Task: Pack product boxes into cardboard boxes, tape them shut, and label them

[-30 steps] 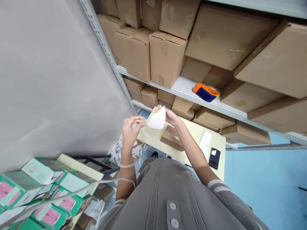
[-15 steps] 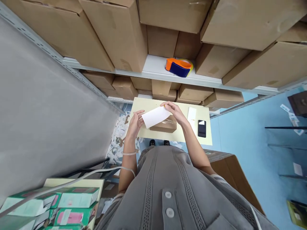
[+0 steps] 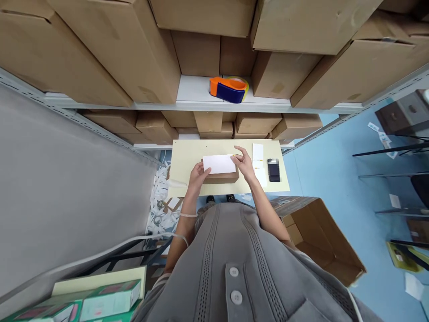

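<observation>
A small brown cardboard box (image 3: 221, 178) lies on a pale yellow table (image 3: 187, 161) in front of me. A white label (image 3: 219, 163) lies flat on top of the box. My left hand (image 3: 198, 174) rests at the label's left end, fingers bent onto the box's corner. My right hand (image 3: 244, 162) pinches the label's right edge with fingertips pressed together. Both hands hold the label down on the box.
A strip of white paper (image 3: 258, 164) and a black phone (image 3: 274, 170) lie on the table's right. An orange and blue tape dispenser (image 3: 229, 89) sits on the shelf among cardboard boxes. An open carton (image 3: 318, 237) stands on the blue floor; paper scraps litter the left.
The white label was held up in the air and tilted; both hands have brought it down flat onto the brown box. My view has swung to face the table squarely.
</observation>
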The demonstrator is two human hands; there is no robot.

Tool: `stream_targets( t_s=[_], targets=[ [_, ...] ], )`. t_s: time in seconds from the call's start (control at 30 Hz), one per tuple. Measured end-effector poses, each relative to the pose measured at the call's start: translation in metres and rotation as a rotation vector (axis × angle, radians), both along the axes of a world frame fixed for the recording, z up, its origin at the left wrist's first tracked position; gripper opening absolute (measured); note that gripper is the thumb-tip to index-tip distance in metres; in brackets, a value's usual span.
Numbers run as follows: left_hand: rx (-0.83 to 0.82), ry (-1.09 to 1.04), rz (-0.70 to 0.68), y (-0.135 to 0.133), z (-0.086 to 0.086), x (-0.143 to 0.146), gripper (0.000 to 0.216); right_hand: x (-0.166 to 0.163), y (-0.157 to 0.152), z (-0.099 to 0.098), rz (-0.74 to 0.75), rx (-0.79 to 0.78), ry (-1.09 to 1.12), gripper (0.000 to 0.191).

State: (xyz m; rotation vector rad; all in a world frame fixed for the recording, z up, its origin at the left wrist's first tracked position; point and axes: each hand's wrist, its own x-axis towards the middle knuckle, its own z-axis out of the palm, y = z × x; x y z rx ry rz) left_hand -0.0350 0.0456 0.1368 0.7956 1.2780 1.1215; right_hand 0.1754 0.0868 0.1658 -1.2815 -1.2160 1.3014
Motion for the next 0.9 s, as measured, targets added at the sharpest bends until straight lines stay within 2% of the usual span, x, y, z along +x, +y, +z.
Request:
stream_targets(
  t_s=[0.13,0.3,0.53,0.9],
  targets=[
    [0.037,0.155,0.041,0.007,-0.02,0.001,0.048,0.006,0.01,-0.027,-0.025,-0.121,-0.109,0.033],
    [-0.024,0.288,0.075,0.011,-0.041,0.01,0.036,0.006,0.021,-0.039,-0.035,-0.138,-0.29,0.021],
    [-0.122,0.469,0.082,0.018,-0.041,0.014,0.031,0.005,0.036,-0.053,-0.078,-0.158,-0.49,0.008],
    [-0.132,0.683,-0.043,0.029,-0.05,0.014,0.02,0.005,0.037,-0.072,-0.065,-0.285,-0.64,0.003]
  ],
)
